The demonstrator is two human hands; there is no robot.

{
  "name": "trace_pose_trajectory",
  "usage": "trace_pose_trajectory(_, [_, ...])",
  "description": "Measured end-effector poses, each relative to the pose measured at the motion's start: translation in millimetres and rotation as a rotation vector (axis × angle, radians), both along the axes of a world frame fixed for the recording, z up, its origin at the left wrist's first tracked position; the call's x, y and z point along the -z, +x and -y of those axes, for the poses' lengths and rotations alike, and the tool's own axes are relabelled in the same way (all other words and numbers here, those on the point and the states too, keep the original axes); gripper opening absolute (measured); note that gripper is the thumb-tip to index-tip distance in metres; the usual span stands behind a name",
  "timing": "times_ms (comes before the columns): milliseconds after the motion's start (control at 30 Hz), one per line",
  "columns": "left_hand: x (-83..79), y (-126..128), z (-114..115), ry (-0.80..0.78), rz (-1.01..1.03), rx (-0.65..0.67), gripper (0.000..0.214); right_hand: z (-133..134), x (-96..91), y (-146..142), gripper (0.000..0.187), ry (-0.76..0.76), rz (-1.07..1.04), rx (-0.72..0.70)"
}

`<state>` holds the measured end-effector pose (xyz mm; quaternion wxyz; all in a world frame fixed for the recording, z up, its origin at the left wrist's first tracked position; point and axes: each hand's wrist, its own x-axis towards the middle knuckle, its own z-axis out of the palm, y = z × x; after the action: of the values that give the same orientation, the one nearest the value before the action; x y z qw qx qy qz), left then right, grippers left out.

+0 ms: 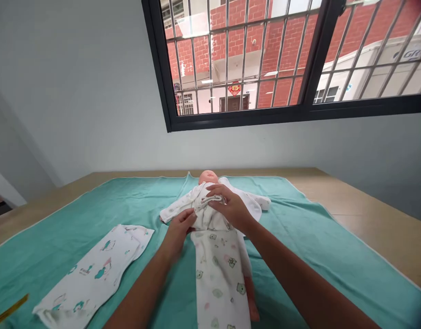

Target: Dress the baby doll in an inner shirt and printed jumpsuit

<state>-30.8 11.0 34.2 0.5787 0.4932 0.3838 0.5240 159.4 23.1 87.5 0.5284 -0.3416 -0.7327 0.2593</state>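
A baby doll (pixel 208 176) lies on its back on a teal cloth (pixel 299 237), dressed in a white top (pixel 246 203) and white printed trousers (pixel 219 278). My left hand (pixel 178 227) pinches the edge of the top at the doll's waist. My right hand (pixel 229 205) rests on the doll's chest, fingers curled round a white tie cord of the top (pixel 210 199). One bare doll foot (pixel 253 310) sticks out of the trouser leg.
A folded white printed garment (pixel 93 272) lies on the cloth to the left. A yellow strip (pixel 9 310) shows at the bottom left corner. The cloth covers a wooden table (pixel 378 219) set against a white wall under a barred window (pixel 285 59).
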Motion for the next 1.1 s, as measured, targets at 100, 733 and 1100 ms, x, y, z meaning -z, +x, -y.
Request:
trace_pose_trajectory(100, [-0.1,9,5,0.004,-0.065,-0.030,0.033,-5,4.7,7,0.008,0.167,0.090,0.165])
trace_pose_trajectory(733, [-98.3,29,48,0.277,-0.146,0.063,0.036,67,-84.1,39,0.014,-0.205,0.052,-0.685])
trace_pose_trajectory(1100, [-158.0,36,61,0.158,0.178,-0.026,0.021,54,-96.9,73,0.032,-0.306,-0.232,-0.200])
